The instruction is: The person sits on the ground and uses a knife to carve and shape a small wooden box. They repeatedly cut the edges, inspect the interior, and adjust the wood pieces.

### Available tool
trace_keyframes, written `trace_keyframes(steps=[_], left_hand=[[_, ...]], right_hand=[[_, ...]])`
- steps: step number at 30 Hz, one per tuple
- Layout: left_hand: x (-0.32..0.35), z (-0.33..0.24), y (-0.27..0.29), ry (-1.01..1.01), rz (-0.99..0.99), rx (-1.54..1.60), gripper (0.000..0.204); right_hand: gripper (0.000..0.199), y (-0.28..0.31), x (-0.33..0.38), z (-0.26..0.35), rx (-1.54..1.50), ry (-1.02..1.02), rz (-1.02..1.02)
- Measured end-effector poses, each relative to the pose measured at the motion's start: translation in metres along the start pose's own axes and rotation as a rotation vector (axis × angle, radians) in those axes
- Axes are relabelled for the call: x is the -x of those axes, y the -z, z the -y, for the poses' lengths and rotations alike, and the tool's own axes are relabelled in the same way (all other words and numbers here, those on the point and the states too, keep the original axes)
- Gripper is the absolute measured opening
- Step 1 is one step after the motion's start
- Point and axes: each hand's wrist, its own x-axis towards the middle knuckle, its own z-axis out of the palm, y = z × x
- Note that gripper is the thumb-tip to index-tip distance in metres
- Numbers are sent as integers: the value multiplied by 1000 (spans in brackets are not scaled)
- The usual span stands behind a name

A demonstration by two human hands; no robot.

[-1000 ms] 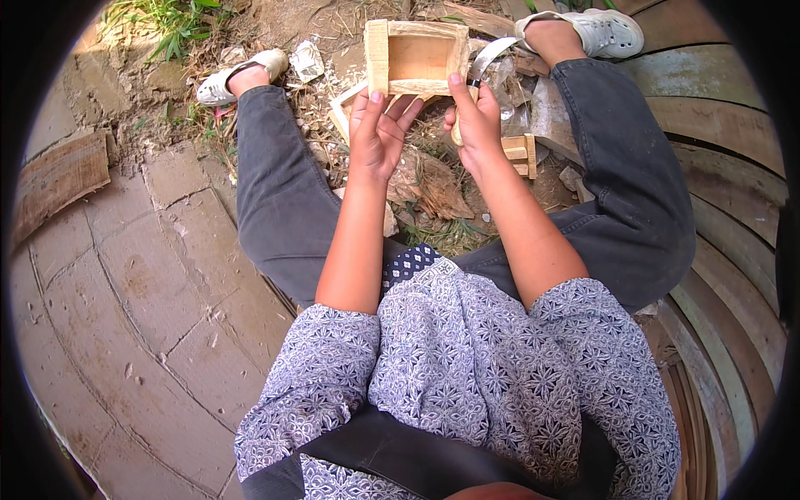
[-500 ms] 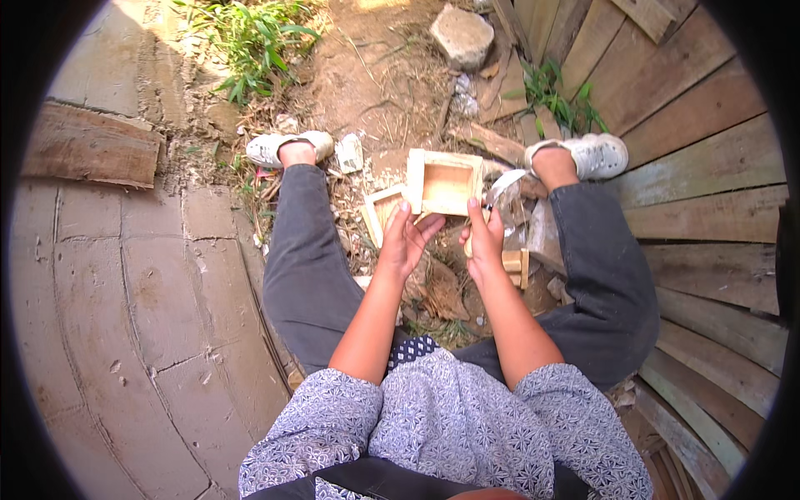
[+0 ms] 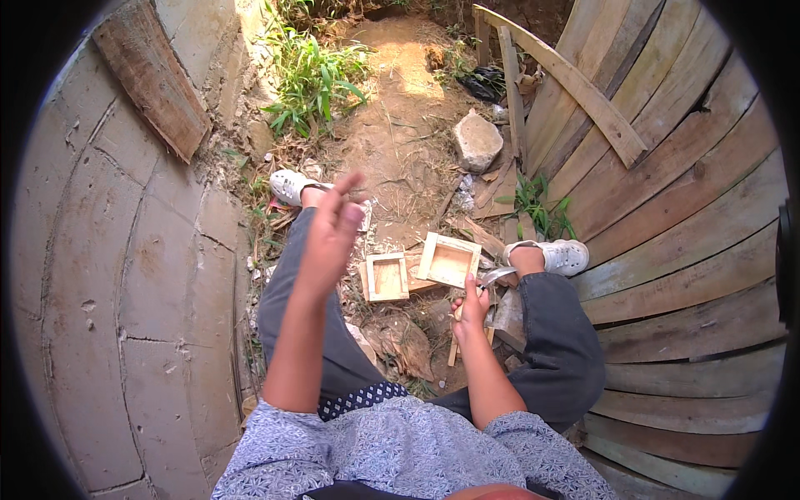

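Observation:
My left hand (image 3: 327,242) is raised over my left shin, fingers stretched out and slightly blurred, holding nothing. In my closed right hand (image 3: 472,310) is a knife with a broad, curved silver blade (image 3: 498,275) pointing right; its pale handle end shows below the fingers. The right thumb reaches the lower edge of a small square wooden box (image 3: 450,265), open on top and slightly tilted. Just left of it lies a smaller open wooden box (image 3: 387,277). Below my right hand, pale wood strips (image 3: 454,350) are partly hidden.
A wooden plank fence (image 3: 667,250) runs along the right, a cracked concrete slab (image 3: 158,292) along the left. A loose board (image 3: 154,79) lies on the slab. Farther off are a stone (image 3: 477,142), leafy plants (image 3: 312,79) and a long leaning plank (image 3: 575,83). My shoes flank the boxes.
My left hand has left the larger box and swung up and left. My right hand still holds the knife beside that box. The view has tilted farther ahead.

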Motion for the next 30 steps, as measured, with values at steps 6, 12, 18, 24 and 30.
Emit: trace_keyframes(steps=[6, 12, 18, 24, 30], left_hand=[[-85, -89, 111, -412, -437, -437, 53], [-149, 106, 104, 133, -348, -926, 52], [-129, 144, 88, 259, -346, -935, 51], [-136, 146, 89, 251, -367, -944, 50], [-154, 150, 88, 195, -368, -962, 49]], right_hand=[[47, -3, -2, -21, 87, -14, -61], [47, 0, -1, -31, 130, -31, -72], [48, 1, 19, -47, 206, -54, 5], [50, -3, 24, -46, 197, -66, 24], [52, -10, 15, -42, 177, -62, 13]])
